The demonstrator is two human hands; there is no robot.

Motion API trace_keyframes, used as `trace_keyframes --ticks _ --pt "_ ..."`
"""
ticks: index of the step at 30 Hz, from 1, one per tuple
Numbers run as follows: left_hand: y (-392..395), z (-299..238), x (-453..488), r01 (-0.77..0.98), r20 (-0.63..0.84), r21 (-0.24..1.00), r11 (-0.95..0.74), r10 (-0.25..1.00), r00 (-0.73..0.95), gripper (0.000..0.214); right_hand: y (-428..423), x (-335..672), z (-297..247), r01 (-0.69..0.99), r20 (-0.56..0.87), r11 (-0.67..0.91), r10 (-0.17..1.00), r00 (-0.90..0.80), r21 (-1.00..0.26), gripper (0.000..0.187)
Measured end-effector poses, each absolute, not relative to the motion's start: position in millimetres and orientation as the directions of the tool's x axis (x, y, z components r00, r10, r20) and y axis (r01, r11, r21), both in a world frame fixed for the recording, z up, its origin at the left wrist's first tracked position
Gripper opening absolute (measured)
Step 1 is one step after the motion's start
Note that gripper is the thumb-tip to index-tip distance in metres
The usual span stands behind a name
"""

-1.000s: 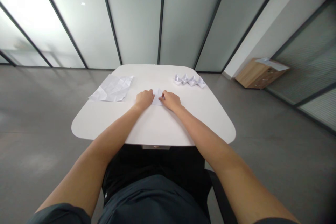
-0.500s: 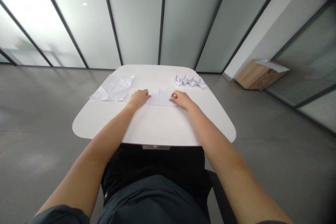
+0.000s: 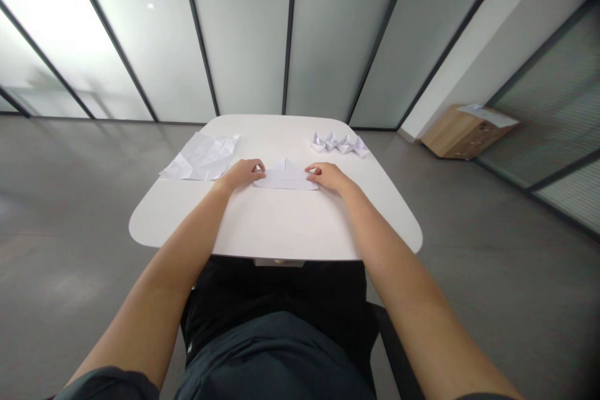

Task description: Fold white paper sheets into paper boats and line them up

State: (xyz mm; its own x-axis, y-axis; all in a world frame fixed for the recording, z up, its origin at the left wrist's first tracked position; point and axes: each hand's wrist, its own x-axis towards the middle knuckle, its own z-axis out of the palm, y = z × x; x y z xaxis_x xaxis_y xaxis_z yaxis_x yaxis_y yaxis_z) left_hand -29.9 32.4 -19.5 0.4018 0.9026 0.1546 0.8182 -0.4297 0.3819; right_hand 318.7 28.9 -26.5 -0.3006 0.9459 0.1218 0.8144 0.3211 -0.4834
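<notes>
A partly folded sheet of white paper [image 3: 285,179] lies on the white table between my hands, a pointed flap rising at its far middle and a straight edge toward me. My left hand [image 3: 244,173] pinches its left end between thumb and fingers. At the opposite end, my right hand [image 3: 325,176] grips the paper the same way, fingers curled over the edge. Several small folded paper boats [image 3: 340,144] stand in a row beyond my right hand. To the left are creased loose paper sheets [image 3: 201,157], overlapping one another.
The white table [image 3: 281,225] has rounded corners, and its front edge is close to my lap. A wood-coloured box [image 3: 464,132] stands on the floor at the right by the wall. Frosted glass panels [image 3: 244,31] rise behind the table.
My left hand has shifted slightly left, uncovering more of the paper's left end. My right hand has moved a little to the right along the opposite end. The boats and loose sheets stay put.
</notes>
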Motion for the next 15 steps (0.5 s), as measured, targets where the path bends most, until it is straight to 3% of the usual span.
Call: trace_keyframes --ticks 15 --pt "26.6 -22.4 -9.5 0.846 0.206 0.201 -0.495 0.865 0.457 0.041 22.3 313.5 -21.1 0.880 0.168 0.289 0.956 -0.242 -0.377 0.030"
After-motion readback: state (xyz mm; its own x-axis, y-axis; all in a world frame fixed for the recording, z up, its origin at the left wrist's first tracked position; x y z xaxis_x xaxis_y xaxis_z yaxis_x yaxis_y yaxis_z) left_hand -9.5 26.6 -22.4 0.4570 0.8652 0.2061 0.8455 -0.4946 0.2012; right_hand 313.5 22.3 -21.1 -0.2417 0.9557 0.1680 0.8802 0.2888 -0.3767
